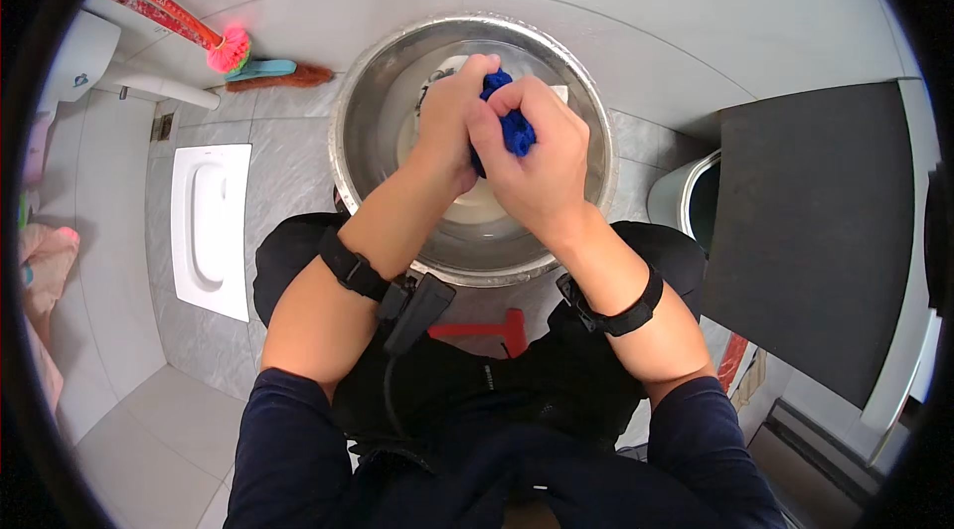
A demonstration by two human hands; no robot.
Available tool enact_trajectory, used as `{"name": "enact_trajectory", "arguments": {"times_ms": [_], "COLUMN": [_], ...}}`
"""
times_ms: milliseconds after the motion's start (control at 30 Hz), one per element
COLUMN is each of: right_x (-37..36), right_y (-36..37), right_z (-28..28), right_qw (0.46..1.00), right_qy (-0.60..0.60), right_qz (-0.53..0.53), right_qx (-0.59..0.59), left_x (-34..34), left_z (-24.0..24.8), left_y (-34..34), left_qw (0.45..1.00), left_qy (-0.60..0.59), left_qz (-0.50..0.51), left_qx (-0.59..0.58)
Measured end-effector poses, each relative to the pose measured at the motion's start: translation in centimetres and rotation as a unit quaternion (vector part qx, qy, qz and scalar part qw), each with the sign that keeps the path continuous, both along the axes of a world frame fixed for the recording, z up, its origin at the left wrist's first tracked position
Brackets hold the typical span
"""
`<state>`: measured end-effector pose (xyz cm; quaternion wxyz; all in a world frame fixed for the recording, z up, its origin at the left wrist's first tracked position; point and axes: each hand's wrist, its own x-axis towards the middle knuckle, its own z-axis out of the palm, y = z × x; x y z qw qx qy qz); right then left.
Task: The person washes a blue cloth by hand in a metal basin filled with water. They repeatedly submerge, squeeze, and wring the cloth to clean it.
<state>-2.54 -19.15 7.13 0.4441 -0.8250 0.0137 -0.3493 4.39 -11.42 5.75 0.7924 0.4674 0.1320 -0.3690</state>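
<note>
A crumpled piece of bright blue cloth (518,134) is squeezed between my two hands over a large round metal basin (344,156). My left hand (452,122) is closed around its left side, with the fingers pointing away from me. From the right, my right hand (545,159) is curled over the cloth, thumb toward the left hand. Most of the blue cloth is hidden by my palms and fingers. Beneath the hands, cloudy liquid and a white fabric with dark markings (429,92) lie in the basin, partly covered by my left hand.
A white squat toilet (211,231) is set in the floor at left. Behind it are a pink brush (231,50), a broom (288,78) and a white pipe (169,87). A bucket (686,193) and a dark-topped surface (815,231) stand at right. A red bar (514,332) shows between my legs.
</note>
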Motion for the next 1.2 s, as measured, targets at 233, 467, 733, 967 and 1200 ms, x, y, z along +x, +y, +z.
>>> {"name": "enact_trajectory", "arguments": {"times_ms": [233,467,733,967,1200], "right_x": [2.1,0.2,1.3,1.2,0.2], "right_y": [-4.8,-1.2,-2.3,-3.2,-1.1], "right_z": [-1.4,-0.1,-0.5,-0.5,0.0], "right_qw": [0.979,1.0,0.993,0.995,1.0], "right_qy": [0.104,0.005,0.04,0.054,0.023], "right_qz": [-0.156,0.007,-0.08,-0.076,-0.009], "right_qx": [0.086,-0.017,0.071,0.016,0.013], "left_x": [-1.2,-0.1,-0.6,-1.4,-0.7], "left_z": [1.0,-0.8,-0.5,0.9,0.1], "left_y": [-1.4,-0.2,-0.6,-1.0,-0.4], "left_qw": [0.997,0.996,0.995,0.997,0.999], "left_qy": [-0.033,-0.024,-0.092,-0.05,-0.038], "left_qz": [-0.03,0.01,0.015,0.003,0.034], "left_qx": [0.063,-0.081,0.035,0.05,0.001]}}
